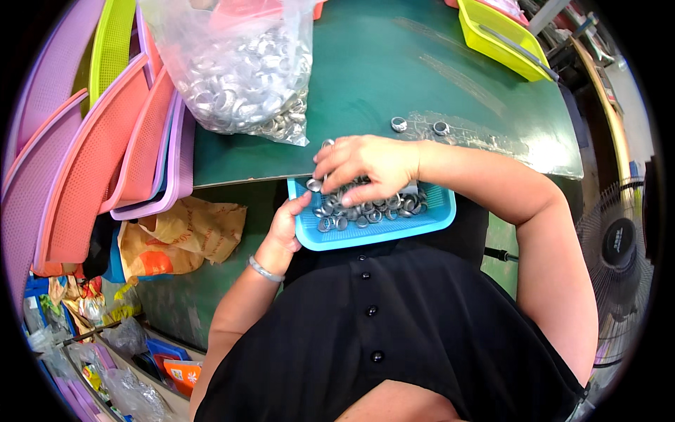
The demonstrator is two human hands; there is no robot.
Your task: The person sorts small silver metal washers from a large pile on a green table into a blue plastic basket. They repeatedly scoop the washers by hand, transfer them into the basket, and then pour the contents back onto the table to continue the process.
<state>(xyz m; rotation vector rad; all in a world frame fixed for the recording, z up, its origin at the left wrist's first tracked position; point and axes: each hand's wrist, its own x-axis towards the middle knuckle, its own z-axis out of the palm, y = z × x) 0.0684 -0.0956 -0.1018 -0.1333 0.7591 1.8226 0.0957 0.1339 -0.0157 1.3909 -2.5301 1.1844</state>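
Note:
A light blue plastic basket [376, 239] rests on my lap against the table edge, with many silvery metal rings [362, 221] inside. My left hand [285, 224] grips its left end, thumb at the rim and fingers mostly hidden. My right hand [373, 165] reaches across the basket and the table edge, fingers bent but apart, slightly blurred. One ring [313, 185] is by its fingertips, near my left thumb; another ring [328, 143] shows beside the index finger. Two more rings, a nearer-left one [399, 124] and a right one [441, 128], lie on the green tabletop [365, 70].
A clear plastic bag [242, 77] full of similar rings stands on the table at the left. Stacked pink, purple and green baskets [98, 148] rise beyond it. A yellow-green basket [503, 42] sits far right; a fan [619, 246] stands at my right.

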